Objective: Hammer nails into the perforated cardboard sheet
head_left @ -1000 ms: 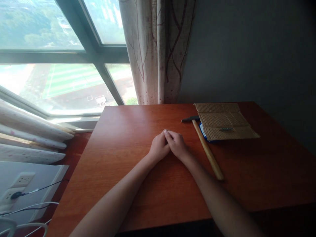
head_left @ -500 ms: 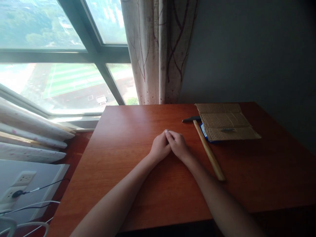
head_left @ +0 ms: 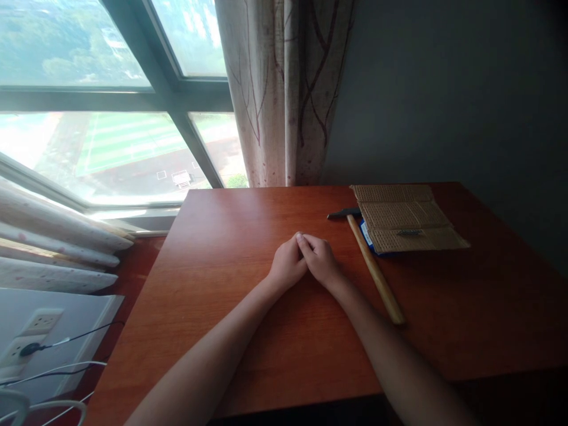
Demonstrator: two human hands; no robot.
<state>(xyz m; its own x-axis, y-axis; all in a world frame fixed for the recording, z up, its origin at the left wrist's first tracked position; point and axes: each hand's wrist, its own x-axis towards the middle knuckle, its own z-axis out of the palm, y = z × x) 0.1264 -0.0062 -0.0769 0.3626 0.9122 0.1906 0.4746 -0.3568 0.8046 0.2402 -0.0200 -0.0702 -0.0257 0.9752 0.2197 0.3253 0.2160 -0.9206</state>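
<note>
Both of my hands rest together in the middle of the reddish wooden table point(head_left: 213, 260). My left hand point(head_left: 287, 266) and my right hand point(head_left: 321, 261) are closed, fingers curled and pressed against each other at the fingertips, and nothing shows inside them. Just right of my right hand lies a hammer point(head_left: 375, 273) with a pale wooden handle, its dark head pointing away from me. The head touches a folded piece of brown cardboard point(head_left: 402, 214). A small metal piece point(head_left: 408, 233) lies on the cardboard, and a blue object point(head_left: 366, 238) sticks out from beneath it.
A patterned curtain point(head_left: 284, 89) hangs behind the table beside a large window point(head_left: 110, 136). A dark wall runs along the back right. At lower left is a white socket panel point(head_left: 35, 331) with a plugged-in cable point(head_left: 66, 342).
</note>
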